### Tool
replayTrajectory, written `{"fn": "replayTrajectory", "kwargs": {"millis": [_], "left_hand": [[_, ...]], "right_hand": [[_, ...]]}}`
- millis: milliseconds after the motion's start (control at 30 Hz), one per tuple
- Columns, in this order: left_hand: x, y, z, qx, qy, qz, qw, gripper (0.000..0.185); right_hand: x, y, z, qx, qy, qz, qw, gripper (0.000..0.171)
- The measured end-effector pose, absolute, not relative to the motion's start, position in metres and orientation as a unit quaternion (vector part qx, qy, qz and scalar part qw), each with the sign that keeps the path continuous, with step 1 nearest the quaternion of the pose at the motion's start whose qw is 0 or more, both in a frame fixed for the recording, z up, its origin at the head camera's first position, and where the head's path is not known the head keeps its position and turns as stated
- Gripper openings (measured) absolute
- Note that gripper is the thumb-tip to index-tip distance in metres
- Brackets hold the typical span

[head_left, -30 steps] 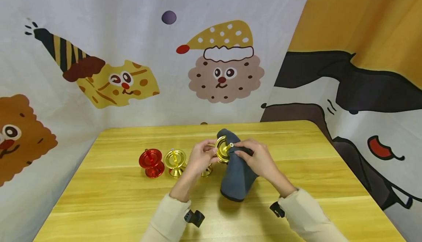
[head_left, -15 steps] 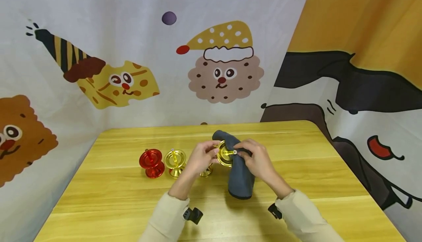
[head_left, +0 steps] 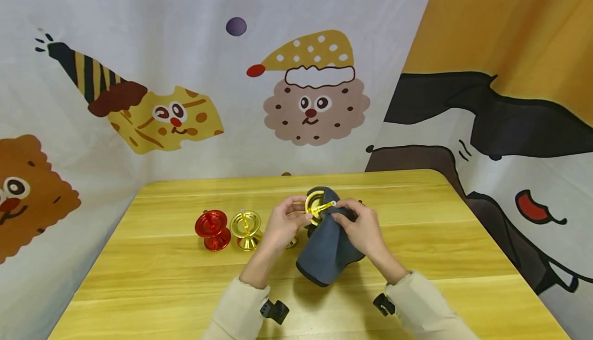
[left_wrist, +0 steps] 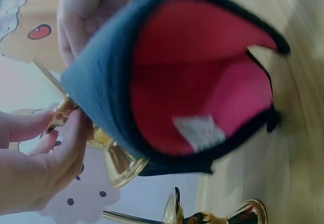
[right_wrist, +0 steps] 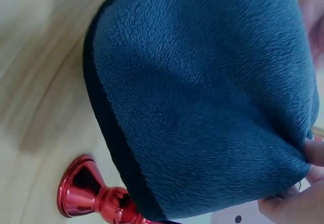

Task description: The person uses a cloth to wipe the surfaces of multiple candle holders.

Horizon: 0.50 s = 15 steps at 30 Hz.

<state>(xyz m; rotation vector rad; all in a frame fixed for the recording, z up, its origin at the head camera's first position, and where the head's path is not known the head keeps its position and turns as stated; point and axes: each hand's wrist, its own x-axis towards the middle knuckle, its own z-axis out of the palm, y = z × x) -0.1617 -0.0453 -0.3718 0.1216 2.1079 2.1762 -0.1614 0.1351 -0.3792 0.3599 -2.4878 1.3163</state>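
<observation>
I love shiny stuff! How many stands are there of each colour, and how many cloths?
gold stand: 3 (one held, one standing on the table, one half hidden behind the left hand)
red stand: 1
cloth: 1
Total: 5

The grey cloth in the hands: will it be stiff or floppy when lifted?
Probably floppy: the grey cloth sags and folds below the right hand. Likely light, since fingers alone carry it. Its fleecy surface probably grips rather than slips.
</observation>
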Motion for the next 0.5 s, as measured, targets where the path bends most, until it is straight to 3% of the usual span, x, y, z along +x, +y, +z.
{"fn": "replayTrajectory", "kwargs": {"millis": [500], "left_hand": [[-0.1633, -0.0522, -0.3703, 0.117, 0.764, 0.629, 0.088, 0.035]], "right_hand": [[-0.1667, 0.1359, -0.3752, 0.268, -0.868, 0.356, 0.217, 0.029]]}}
